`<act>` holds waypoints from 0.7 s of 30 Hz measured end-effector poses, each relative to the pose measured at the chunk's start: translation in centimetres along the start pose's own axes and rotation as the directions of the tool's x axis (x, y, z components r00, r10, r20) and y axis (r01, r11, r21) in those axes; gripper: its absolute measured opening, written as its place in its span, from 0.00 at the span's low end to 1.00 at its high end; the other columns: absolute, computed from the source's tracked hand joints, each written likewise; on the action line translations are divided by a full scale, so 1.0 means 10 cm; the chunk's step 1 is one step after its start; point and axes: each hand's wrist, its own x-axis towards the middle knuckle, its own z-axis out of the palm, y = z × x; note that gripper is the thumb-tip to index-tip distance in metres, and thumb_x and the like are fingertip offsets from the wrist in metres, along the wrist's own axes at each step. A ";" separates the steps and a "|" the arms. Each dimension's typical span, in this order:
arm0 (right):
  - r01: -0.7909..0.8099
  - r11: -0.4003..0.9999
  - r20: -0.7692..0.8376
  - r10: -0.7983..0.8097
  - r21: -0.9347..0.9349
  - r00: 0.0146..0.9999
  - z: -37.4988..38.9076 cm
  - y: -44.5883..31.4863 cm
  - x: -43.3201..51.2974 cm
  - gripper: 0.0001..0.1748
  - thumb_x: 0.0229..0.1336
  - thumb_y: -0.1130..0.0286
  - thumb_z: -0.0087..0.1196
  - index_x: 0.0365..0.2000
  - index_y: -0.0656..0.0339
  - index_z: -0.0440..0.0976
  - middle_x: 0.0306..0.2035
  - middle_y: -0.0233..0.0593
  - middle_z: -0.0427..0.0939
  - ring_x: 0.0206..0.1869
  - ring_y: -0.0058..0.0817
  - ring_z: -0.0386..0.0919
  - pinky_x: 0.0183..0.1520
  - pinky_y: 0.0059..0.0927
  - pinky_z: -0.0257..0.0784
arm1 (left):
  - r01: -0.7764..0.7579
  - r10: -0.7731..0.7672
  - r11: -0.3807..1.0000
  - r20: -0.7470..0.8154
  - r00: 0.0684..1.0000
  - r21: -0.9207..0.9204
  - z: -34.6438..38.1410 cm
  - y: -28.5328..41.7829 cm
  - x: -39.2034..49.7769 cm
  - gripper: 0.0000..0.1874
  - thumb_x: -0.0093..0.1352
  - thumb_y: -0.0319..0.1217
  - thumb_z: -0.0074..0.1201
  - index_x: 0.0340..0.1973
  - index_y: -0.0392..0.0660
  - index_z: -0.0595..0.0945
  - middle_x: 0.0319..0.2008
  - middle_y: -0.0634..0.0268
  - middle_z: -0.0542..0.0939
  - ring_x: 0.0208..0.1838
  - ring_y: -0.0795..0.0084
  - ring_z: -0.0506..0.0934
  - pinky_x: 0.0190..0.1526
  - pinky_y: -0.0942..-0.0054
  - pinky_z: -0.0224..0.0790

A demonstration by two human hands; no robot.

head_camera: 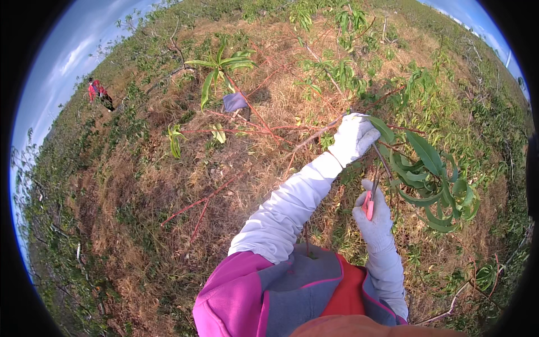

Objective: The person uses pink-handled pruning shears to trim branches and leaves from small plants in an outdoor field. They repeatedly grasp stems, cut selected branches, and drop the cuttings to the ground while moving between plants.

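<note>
My left hand, in a white glove, is closed around a thin branch of what looks like a peach tree. Long narrow green leaves hang in a cluster to the right of that hand. Lower down, my right hand, also gloved, grips pruning shears with red-pink handles. The shears' blades point up beside a dark stem that runs down from near my left hand. My left fingers hide the spot they hold.
Bare reddish twigs spread to the left, near a blue-grey piece of material. Dry grass covers the ground. Another person in red stands far off at the left. A pale branch lies low at the right.
</note>
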 end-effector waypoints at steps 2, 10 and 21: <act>0.050 0.998 -0.011 -0.050 0.046 0.999 0.00 0.02 -0.02 0.40 0.54 0.79 0.65 0.69 0.66 0.68 0.39 0.33 0.77 0.40 0.19 0.77 0.48 0.25 0.77 | 0.023 -0.023 1.000 0.007 1.000 -0.004 -0.01 0.01 0.03 0.15 0.71 0.40 0.57 0.41 0.43 0.89 0.36 0.53 0.86 0.42 0.46 0.82 0.48 0.51 0.73; 0.013 0.994 0.044 -0.018 0.106 0.999 -0.14 0.16 -0.13 0.41 0.57 0.71 0.66 0.71 0.60 0.67 0.39 0.35 0.79 0.41 0.24 0.79 0.49 0.30 0.78 | 0.140 -0.140 0.990 -0.005 0.990 -0.033 0.10 0.05 -0.07 0.13 0.69 0.38 0.59 0.34 0.42 0.90 0.34 0.52 0.86 0.41 0.45 0.83 0.47 0.52 0.74; -0.083 0.989 0.123 0.068 0.122 0.990 -0.54 0.07 -0.59 0.42 0.56 0.74 0.63 0.72 0.63 0.65 0.38 0.30 0.78 0.40 0.21 0.76 0.48 0.28 0.75 | 0.061 -0.057 0.985 -0.031 0.998 0.160 0.28 -0.15 -0.18 0.11 0.73 0.36 0.60 0.40 0.42 0.90 0.42 0.51 0.87 0.48 0.46 0.82 0.56 0.51 0.73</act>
